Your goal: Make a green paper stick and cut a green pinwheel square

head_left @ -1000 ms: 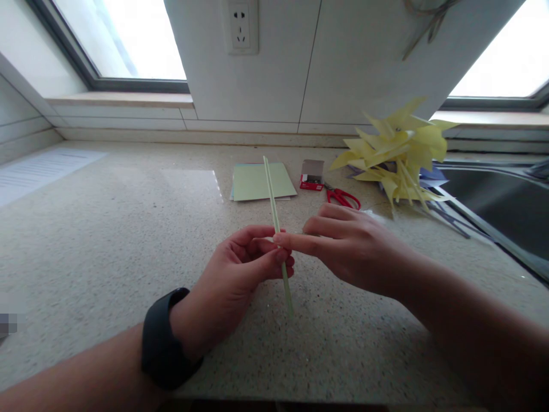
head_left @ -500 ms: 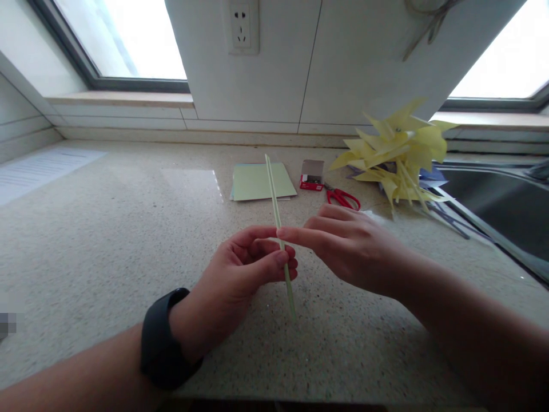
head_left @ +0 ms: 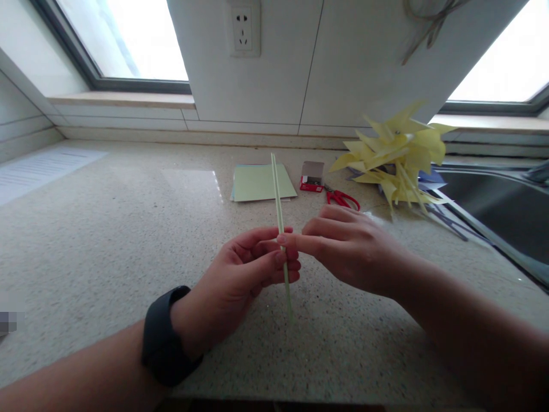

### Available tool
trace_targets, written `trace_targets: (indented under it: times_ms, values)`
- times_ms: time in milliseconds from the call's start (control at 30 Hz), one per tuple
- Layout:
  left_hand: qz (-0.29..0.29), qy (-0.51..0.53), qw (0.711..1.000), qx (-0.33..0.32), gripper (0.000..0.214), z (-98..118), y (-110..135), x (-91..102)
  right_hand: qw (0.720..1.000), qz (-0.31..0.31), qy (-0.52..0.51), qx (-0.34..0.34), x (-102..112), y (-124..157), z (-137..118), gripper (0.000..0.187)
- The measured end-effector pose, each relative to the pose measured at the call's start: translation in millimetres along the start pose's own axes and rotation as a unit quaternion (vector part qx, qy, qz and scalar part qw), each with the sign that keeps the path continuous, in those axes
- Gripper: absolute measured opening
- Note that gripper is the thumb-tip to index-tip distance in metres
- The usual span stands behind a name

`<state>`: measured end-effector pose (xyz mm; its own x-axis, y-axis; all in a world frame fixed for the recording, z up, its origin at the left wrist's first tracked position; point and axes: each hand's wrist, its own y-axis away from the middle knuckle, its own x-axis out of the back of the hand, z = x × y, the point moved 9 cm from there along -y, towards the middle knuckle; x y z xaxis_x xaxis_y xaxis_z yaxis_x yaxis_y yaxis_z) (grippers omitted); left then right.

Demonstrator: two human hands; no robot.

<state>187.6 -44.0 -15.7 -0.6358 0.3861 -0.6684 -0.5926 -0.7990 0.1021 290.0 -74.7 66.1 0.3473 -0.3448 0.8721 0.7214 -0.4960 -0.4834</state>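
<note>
A thin pale green straw [head_left: 278, 194] stands nearly upright over the speckled countertop [head_left: 107, 229], its lower end close to the surface. My left hand [head_left: 240, 274], with a black watch on the wrist, is curled round the straw's middle, thumb pressed against it. My right hand [head_left: 347, 246] reaches in from the right, and its forefinger and thumb pinch the straw at the same spot. What lies between the fingertips is hidden.
Behind the hands lie a stack of pale green paper [head_left: 261, 182], a small red box [head_left: 311, 176] and red-handled scissors [head_left: 342, 198]. A pile of yellow paper pinwheels [head_left: 398, 157] sits at the right by a dark sink [head_left: 493, 206]. A printed sheet [head_left: 38, 171] lies far left.
The straw has tipped slightly more upright and shifted a little to the right. Both hands keep their hold at its middle.
</note>
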Motion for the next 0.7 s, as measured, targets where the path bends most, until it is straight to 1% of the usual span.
trace_targets:
  times_ms: [100, 233, 400, 533, 633, 700]
  values:
    - [0.002, -0.005, 1.0, 0.007, 0.023, -0.7, -0.4, -0.1, 1.0, 0.008, 0.006, 0.002, 0.7, -0.2, -1.1, 0.032]
    - [0.001, -0.043, 0.999, -0.006, 0.031, -0.6, -0.7, 2.2, 1.0, 0.012, 0.012, 0.002, 1.6, 0.4, -1.5, 0.032]
    - [-0.009, -0.054, 0.998, -0.009, 0.026, -2.2, 0.4, 1.9, 1.0, 0.009, 0.003, 0.013, 0.5, 0.7, -2.8, 0.035]
    - [-0.02, -0.041, 0.999, -0.015, 0.027, -0.5, 0.1, -2.1, 0.999, 0.042, -0.003, 0.003, 5.3, 0.5, -1.2, 0.033]
    - [0.0, -0.037, 0.999, -0.014, 0.036, -0.7, -1.3, 2.2, 0.999, 0.054, 0.0, -0.004, 7.0, 0.6, -0.7, 0.028]
    - [0.017, -0.033, 0.999, -0.019, 0.035, -0.4, -1.7, 6.2, 0.999, 0.05, 0.008, -0.004, 6.0, 0.9, -1.0, 0.024]
